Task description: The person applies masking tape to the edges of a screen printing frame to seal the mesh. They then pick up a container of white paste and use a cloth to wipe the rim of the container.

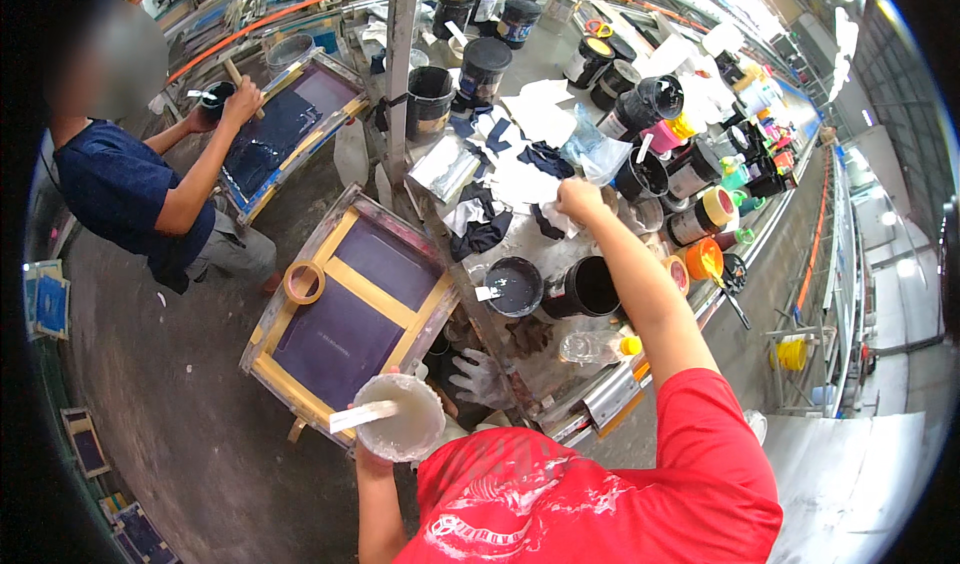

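**Operator:** Two hands busy, each with its own job. My left hand [373, 456] grips the rim of a round white plastic tub of pale paste [399, 417], fingers clamped on its near edge, and a flat white stirring stick [362, 416] lies across the top. The tub hangs low, just in front of my red shirt, over the near corner of the wooden-framed purple printing screen [353, 311] that leans against the table.

**Observer:** And the right?

**Operator:** My right hand [580, 200] is stretched out over the cluttered steel table [600, 392], fingers closed on a crumpled white rag [540, 186] among the heap of white and dark cloths. Just nearer me stand an open black pot of grey ink [514, 286] with a white stick in it and a black empty-looking pot [584, 287].

**Observer:** How would you handle it well?

**Operator:** I judge the tub should stay level while I reach; the loose stick could slide off if it tips. I would lift the rag straight up, clear of the pots, so it drags nothing into the ink.

**Observer:** Anyone close?

**Operator:** A person in a dark blue shirt [120, 189] works at another dark blue framed screen [285, 129] to my left, well apart. A yellow tape roll [304, 282] rests on my screen's frame.
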Demonstrator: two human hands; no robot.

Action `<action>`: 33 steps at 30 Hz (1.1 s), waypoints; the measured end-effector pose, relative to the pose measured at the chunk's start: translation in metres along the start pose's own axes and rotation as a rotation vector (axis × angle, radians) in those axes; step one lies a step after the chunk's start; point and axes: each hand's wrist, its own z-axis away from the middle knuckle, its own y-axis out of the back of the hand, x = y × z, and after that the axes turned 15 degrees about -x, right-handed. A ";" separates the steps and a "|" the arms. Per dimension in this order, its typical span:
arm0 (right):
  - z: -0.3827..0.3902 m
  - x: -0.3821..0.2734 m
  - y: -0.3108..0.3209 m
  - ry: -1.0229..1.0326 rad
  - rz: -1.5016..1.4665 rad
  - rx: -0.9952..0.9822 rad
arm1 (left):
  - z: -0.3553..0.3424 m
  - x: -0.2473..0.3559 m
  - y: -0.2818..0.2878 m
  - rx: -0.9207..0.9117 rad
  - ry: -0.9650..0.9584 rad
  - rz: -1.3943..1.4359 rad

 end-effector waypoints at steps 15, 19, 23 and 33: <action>0.250 -0.012 0.120 0.726 -1.761 0.169 | -0.050 -0.005 -0.059 -0.008 0.039 -0.294; 0.314 -0.035 0.080 0.599 -1.869 0.286 | -0.053 -0.019 -0.090 -0.125 0.109 0.001; 0.362 -0.062 0.031 0.560 -2.103 0.192 | -0.048 -0.040 -0.115 -0.228 0.107 0.076; 0.416 -0.079 -0.056 0.515 -2.121 0.173 | -0.006 -0.088 -0.127 -0.072 0.330 0.009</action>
